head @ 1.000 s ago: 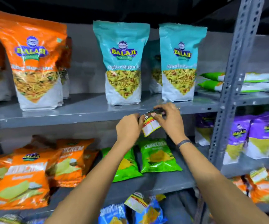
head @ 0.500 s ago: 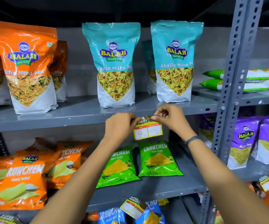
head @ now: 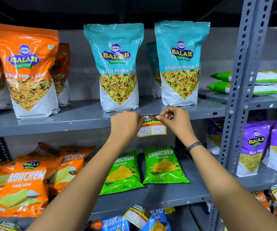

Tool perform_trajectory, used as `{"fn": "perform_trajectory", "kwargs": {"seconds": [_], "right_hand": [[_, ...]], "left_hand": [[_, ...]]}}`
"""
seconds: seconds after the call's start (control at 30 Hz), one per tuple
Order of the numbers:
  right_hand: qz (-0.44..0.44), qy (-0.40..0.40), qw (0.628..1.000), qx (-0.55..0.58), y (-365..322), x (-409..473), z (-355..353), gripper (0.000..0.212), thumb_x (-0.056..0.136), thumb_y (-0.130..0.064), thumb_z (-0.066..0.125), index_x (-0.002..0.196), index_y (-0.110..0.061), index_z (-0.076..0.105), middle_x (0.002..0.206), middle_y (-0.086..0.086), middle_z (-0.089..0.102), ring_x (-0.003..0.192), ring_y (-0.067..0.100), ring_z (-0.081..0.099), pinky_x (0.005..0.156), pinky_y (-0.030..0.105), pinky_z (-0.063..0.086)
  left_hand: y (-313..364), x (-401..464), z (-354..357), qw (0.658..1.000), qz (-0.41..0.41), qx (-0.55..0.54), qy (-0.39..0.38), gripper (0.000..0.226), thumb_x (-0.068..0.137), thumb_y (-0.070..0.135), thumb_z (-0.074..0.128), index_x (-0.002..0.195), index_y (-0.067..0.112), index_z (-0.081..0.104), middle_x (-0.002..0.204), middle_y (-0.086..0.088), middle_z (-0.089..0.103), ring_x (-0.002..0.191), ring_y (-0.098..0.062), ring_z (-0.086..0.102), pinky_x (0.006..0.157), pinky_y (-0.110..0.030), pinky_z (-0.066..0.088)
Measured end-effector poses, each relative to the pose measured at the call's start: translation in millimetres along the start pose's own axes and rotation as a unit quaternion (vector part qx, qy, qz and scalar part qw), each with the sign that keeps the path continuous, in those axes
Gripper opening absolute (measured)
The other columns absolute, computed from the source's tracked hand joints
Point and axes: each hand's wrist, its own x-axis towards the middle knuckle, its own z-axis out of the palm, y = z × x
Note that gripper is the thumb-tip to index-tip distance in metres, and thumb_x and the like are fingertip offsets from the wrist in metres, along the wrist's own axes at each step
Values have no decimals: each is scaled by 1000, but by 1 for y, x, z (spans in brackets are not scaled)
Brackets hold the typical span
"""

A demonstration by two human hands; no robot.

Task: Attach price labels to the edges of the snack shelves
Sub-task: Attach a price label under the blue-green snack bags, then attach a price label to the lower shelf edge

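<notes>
A yellow and red price label (head: 151, 129) with "40" and "20" written on it hangs level against the front edge of the grey upper shelf (head: 51, 125). My left hand (head: 125, 124) pinches its top left corner, and my right hand (head: 174, 120) pinches its top right corner. The label's dark top strip folds over the shelf lip, below two teal Khatta Mitha Mix bags (head: 117, 67).
Orange mix bags (head: 27, 69) stand at the upper left. Green Crunchem packets (head: 163, 165) and orange ones (head: 22, 185) lie on the shelf below. A perforated grey upright (head: 244, 80) rises at the right, with purple bags (head: 254, 147) beyond it. Another label (head: 137, 214) hangs on the lower shelf edge.
The label, tilted and crumpled a second ago, has been turned level and spread flat against the shelf edge. Both hands have stayed on its top corners.
</notes>
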Motion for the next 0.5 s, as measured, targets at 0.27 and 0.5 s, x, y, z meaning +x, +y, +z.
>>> {"fn": "perform_trajectory", "kwargs": {"seconds": [0.27,0.5], "right_hand": [[-19,97,995,-18,-1,-14,12,21,71,-17,76,86,-9,63,78,8,61,62,16,50,67,36,49],[75,248,964,53,60,-121,62,17,87,-20,59,100,-10,59,93,9,58,79,17,55,74,23,45]], "left_hand": [[6,0,-3,997,-69,-19,22,51,86,60,54,97,12,67,100,-13,72,95,-33,67,65,-31,41],[-6,-100,65,980,-116,-157,40,43,93,53,49,83,12,60,78,-15,74,79,-37,70,58,-37,49]]}}
